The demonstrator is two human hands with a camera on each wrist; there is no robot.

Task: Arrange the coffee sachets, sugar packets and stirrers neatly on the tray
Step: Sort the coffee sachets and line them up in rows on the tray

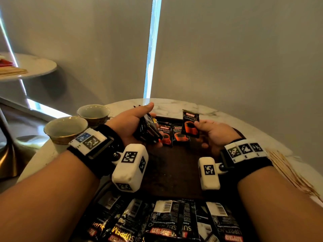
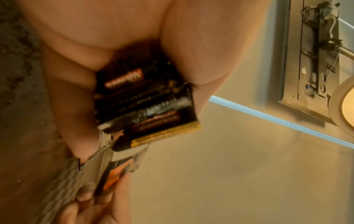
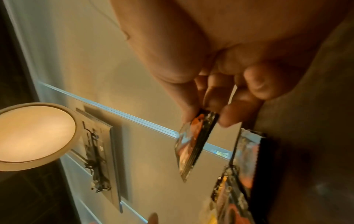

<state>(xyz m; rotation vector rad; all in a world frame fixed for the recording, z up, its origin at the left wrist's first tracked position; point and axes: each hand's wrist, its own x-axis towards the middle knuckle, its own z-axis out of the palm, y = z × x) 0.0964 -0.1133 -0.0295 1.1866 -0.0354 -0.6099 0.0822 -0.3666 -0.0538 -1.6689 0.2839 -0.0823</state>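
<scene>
A glossy black "SUPREMO" sachet (image 1: 190, 124) is pinched by the right hand (image 1: 214, 135) at centre frame; a sachet stack (image 1: 148, 131) is clasped by the left hand's (image 1: 130, 125) curled fingers (image 2: 76, 106).

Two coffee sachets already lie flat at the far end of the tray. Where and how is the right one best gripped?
Pinch the right flat sachet at its near short edge, coming from above. It lies flat, its neighbour crowds its left side, and the near edge faces bare tray.
</scene>
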